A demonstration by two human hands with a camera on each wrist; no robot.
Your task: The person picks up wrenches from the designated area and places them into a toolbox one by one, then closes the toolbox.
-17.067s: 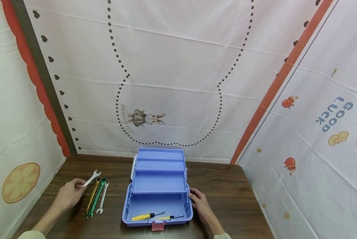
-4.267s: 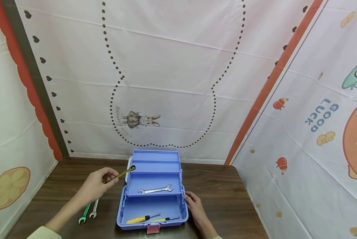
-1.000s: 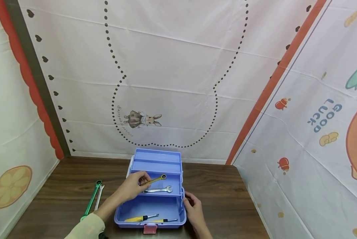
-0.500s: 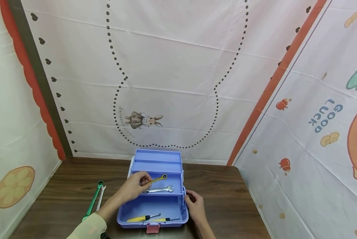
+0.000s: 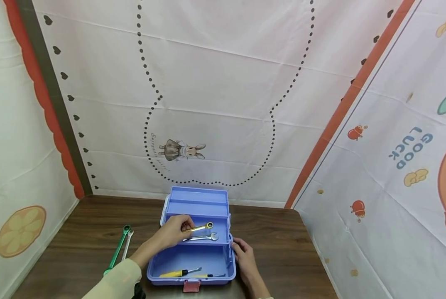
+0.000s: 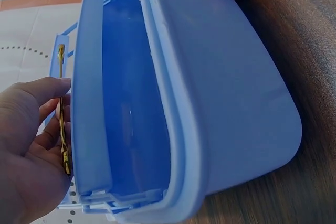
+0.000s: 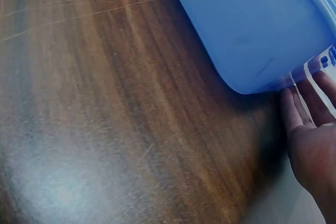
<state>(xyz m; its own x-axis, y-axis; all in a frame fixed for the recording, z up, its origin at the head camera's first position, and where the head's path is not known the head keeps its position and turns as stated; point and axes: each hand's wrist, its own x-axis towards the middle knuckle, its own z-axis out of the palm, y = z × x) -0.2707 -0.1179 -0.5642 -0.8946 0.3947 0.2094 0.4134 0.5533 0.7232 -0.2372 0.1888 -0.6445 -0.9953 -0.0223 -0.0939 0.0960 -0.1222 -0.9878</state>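
A blue toolbox [image 5: 215, 282] stands unfolded on the table, its stepped trays raised at the back. My left hand [image 5: 173, 231] pinches a gold ratcheting wrench [image 5: 200, 228] between thumb and fingers, over the middle tray [image 5: 223, 226]. In the left wrist view the gold wrench [image 6: 61, 114] lies across the fingers beside the tray wall. Just in front of it in the tray is a silver open-end wrench [image 5: 204, 238], partly hidden by my left hand. At the box's right side my right hand [image 5: 246, 261] rests its fingers, fairly straight, against the wall.
Two yellow-handled screwdrivers [image 5: 176, 273] lie in the bottom compartment, behind the red latch [image 5: 191, 286]. Left of the box a green wrench [image 5: 119, 250] and another silver wrench [image 5: 127, 245] lie on the dark wooden table [image 5: 275, 241]. Printed cloth [image 5: 223, 137] encloses the back and sides.
One silver wrench went from the table into the middle tray. My left hand then lifted the gold wrench and carried it right, over that tray. My right hand stayed at the box.
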